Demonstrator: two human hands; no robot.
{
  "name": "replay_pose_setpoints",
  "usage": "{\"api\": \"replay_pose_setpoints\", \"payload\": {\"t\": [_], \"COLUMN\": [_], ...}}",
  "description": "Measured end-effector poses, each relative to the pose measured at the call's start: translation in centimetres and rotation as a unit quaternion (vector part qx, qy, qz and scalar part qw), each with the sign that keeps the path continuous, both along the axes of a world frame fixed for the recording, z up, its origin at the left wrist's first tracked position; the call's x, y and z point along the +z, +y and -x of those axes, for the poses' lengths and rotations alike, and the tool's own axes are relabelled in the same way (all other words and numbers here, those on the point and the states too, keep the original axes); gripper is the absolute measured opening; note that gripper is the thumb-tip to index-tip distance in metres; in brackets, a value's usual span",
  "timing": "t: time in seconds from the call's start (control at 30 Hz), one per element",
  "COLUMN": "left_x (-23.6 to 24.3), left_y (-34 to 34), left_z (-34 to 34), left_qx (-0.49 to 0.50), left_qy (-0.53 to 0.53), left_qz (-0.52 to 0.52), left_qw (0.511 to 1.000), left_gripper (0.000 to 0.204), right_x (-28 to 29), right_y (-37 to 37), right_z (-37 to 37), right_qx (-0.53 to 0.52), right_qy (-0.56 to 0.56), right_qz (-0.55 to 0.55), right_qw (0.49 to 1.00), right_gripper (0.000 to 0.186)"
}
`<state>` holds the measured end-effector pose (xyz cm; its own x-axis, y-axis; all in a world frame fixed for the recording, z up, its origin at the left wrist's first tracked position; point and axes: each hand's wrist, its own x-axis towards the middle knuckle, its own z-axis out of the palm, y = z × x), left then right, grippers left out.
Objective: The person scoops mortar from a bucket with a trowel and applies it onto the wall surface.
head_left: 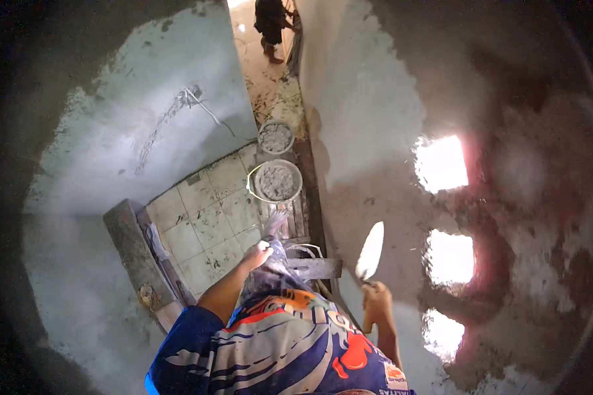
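My right grip [377,308], right of centre low in the frame, is closed round the handle of one trowel [370,251], its pale blade pointing up the frame; I judge that I hold it this way to keep the flat clear of my shirt [277,342]. Whether the blade touches the wall [369,191] behind it I cannot tell. My left grip [257,255], just left of centre, lies by my trouser leg [270,270], perhaps for balance; I cannot tell whether it pinches the cloth. Beyond it shows one bare foot [277,220]. Two buckets [299,178] [290,131] of grey mix [276,182] stand one behind the other above centre, probably lined up so the nearer is close to me; I count one pale handle, on the nearer. Left of them spreads the tiled floor [194,227], and one loose cable [207,110] hangs from the upper-left wall [178,59]. Three bright openings [443,163] [451,257] [444,335] run down the right side. One other person [270,23] bends at the top edge.
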<state>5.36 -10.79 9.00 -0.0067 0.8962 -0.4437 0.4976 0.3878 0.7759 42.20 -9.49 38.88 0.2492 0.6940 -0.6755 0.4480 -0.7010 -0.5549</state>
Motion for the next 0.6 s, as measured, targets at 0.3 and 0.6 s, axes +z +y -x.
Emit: {"api": "replay_pose_setpoints", "payload": {"t": [0.3, 0.6], "left_x": [-15.7, -26.9], "left_y": [7.8, 22.0], "left_z": [6.4, 14.6], "left_qx": [0.174, 0.397], "left_qy": [-0.031, -0.102], "left_qz": [0.228, 0.255], "left_qw": [0.957, 0.876], "left_gripper": [0.055, 0.085], "right_x": [-8.7, -13.6], "right_y": [2.9, -0.6], "right_z": [7.1, 8.1], "right_qx": [0.420, 0.429], "right_qy": [-0.033, -0.047], "right_qz": [0.161, 0.220], "right_qw": [0.893, 0.875], "right_gripper": [0.035, 0.026]}}
